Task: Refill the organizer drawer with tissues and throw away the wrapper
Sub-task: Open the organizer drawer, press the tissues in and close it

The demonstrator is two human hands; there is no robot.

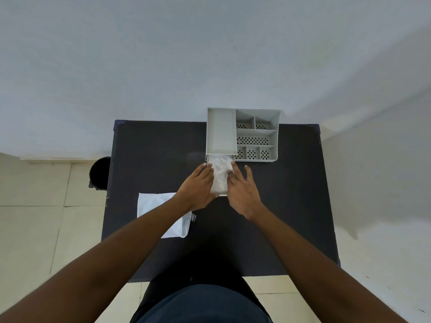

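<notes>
Both my hands are down on the tissues (220,176) now, one on each side of the stack. My left hand (198,188) lies flat along the left edge with the fingers running up toward the organizer, and my right hand (242,190) has its fingers spread, the inner ones pressing on the right edge of the stack while the outer ones splay over the dark tabletop (291,194). Neither hand is closed around anything; they're pressing and squaring, I'd say to settle the soft pile down below the walls of the pulled-out drawer (223,195) so it can slide shut.

So the tissues sit right between my hands, inside the drawer, which juts toward me from the foot of the grey organizer (242,134). The far end of the stack reaches just under the organizer's tall left bin.

Moving outward: the white wrapper (154,210) lies flat on the tabletop near my left forearm, partly hidden under it, apart from the drawer. It looks emptied, though I can't tell for sure. Off the tabletop's left edge, down on the floor, stands a dark bin (99,173), the likely home for that wrapper.
</notes>
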